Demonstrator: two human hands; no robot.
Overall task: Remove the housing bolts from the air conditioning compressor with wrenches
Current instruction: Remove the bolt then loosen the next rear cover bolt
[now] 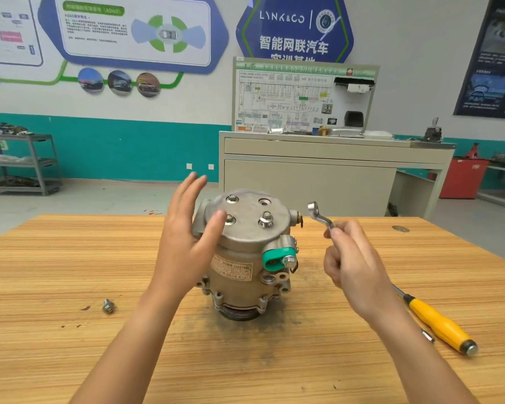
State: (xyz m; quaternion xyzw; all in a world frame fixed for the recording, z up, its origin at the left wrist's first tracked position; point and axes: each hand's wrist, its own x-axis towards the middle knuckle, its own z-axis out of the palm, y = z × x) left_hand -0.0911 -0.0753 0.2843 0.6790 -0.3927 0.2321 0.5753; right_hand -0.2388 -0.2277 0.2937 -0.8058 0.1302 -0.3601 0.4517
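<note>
Head view, items as seen:

1. Compressor (245,252): stands on end near the middle of the wooden table (70,258), flat round end plate facing up, label toward me. A green cap (274,258) sits on the port at its right side.

2. Housing bolts: three are in the end plate, at far left (232,198), near left (230,220) and near right (266,219). The far right hole (264,202) has no bolt in it.

3. Loose bolt (109,306): lies on the table well to the left of the compressor, near my left forearm.

4. My left hand (187,243): raised at the compressor's left side, palm turned toward it. My fingers (193,188) are straight, pointing up and lying close together; the thumb (216,220) reaches out in front of the end plate, its tip just beside the near left bolt. I hold nothing in it. I cannot tell whether palm or thumb touches the housing.

5. My right hand (353,266): raised to the right of the compressor, apart from it. Thumb and forefinger pinch the shank of the wrench (319,217); my other fingers are curled in toward the palm.

6. Wrench: a cranked ring type, ring end pointing up and left, in the air beside the end plate and on no bolt.

7. Yellow-handled driver (438,322): lies on the table at the right, partly under my right forearm.
</note>
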